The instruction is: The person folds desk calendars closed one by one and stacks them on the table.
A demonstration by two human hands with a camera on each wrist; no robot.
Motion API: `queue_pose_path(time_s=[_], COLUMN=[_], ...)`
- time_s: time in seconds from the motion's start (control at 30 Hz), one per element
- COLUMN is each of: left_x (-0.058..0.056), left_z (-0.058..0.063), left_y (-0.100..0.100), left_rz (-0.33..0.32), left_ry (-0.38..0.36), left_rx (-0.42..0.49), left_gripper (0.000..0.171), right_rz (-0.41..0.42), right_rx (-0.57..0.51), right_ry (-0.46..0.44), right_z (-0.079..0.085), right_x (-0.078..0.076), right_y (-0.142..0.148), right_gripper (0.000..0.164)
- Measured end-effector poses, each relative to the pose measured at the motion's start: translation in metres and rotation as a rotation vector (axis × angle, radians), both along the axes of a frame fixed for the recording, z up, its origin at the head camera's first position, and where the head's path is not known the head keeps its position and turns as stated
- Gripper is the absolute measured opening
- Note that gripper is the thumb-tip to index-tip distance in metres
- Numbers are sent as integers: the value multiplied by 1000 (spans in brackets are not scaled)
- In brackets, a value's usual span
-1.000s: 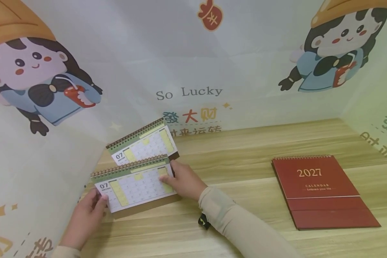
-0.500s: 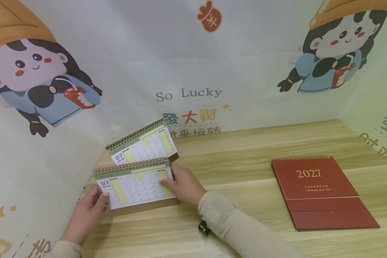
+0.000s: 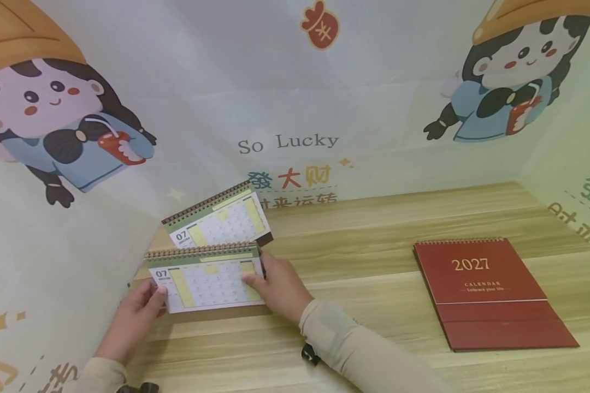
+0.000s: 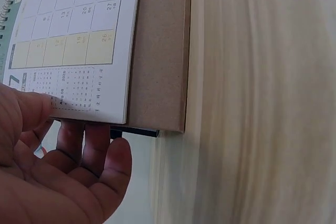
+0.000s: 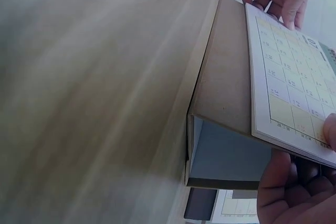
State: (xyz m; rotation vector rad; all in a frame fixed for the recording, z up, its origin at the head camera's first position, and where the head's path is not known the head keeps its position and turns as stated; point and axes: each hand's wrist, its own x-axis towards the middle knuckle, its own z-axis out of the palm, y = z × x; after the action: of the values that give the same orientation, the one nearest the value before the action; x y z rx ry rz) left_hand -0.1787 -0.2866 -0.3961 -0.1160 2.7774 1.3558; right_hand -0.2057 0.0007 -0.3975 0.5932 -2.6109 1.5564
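Observation:
A spiral-bound desk calendar (image 3: 206,284), showing month 07 with green and yellow blocks, stands on the table on its brown folded base (image 4: 160,51). At its left edge my left hand (image 3: 133,316) pinches the pages, thumb on the front and fingers behind. My right hand (image 3: 285,286) grips the right edge, its thumb over the page; in the right wrist view its fingers curl behind the sheets. Close behind, partly covered, stands a similar calendar (image 3: 221,218) on the same month, turned at an angle.
A red 2027 calendar (image 3: 491,295) lies flat-looking at the right of the wooden table (image 3: 364,262). Printed cloth walls (image 3: 398,109) with cartoon figures enclose the back and sides. A small black object (image 3: 311,353) shows beside the right sleeve.
The near calendar has turned slightly, so its top and lower edges run more level. Its left end has shifted a little right along with the left hand. The red and rear calendars stay put.

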Motion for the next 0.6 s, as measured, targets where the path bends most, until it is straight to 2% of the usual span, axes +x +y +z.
queue_pose_path(time_s=[0.17, 0.33, 0.6], left_x=[-4, -8, -12], left_z=[-3, -6, -8], left_y=[-8, -17, -19], left_rz=[-69, -128, -126], left_ry=[8, -47, -101], left_rx=[126, 288, 356], left_gripper=[50, 54, 53], right_rz=[-5, -15, -41], right_rx=[9, 25, 49], right_ry=[27, 34, 34], right_z=[1, 1, 4], right_x=[2, 3, 8], right_y=[0, 0, 0], right_gripper=[37, 35, 38])
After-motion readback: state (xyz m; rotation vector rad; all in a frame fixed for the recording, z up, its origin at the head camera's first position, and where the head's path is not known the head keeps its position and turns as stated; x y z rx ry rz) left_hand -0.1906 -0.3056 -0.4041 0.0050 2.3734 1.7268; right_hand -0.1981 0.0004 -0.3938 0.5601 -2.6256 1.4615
